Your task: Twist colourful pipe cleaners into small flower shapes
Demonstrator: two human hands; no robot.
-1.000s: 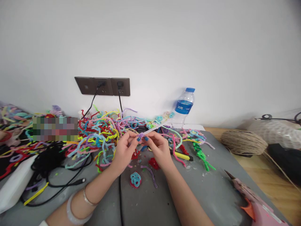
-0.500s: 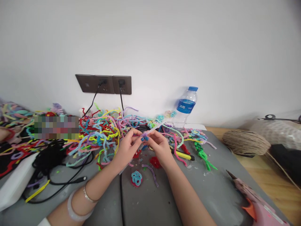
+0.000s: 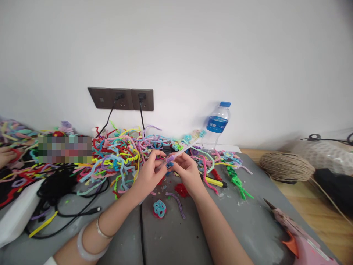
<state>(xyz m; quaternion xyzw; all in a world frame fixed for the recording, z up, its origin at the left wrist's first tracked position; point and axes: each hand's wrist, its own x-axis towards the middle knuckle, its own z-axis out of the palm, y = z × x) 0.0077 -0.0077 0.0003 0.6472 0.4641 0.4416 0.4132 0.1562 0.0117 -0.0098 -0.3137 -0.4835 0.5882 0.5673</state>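
Both hands are together over the table around a thin translucent white rod (image 3: 188, 146) that slants up to the right. A short lilac pipe cleaner (image 3: 170, 159) is coiled round the rod between the fingertips. My left hand (image 3: 150, 175) pinches at the coil's left side; my right hand (image 3: 188, 173) pinches at its right, thumb and forefinger closed. Blue shows at the fingertips. Below them lie a light-blue looped pipe-cleaner flower (image 3: 159, 208) with a pink edge, a loose purple pipe cleaner (image 3: 178, 204) and a red fuzzy piece (image 3: 181, 190).
A tangled heap of colourful pipe cleaners (image 3: 118, 147) lines the wall. A water bottle (image 3: 217, 123) leans there. A yellow cutter (image 3: 214, 182), pink glue gun (image 3: 298, 235), twine ball (image 3: 286, 166) and black cables (image 3: 79, 212) lie around. Another person's hand (image 3: 7, 156) is at far left.
The left fingers have shifted slightly lower on the coil, and more of the rod shows at upper right. The other person's hand has come further into view at far left.
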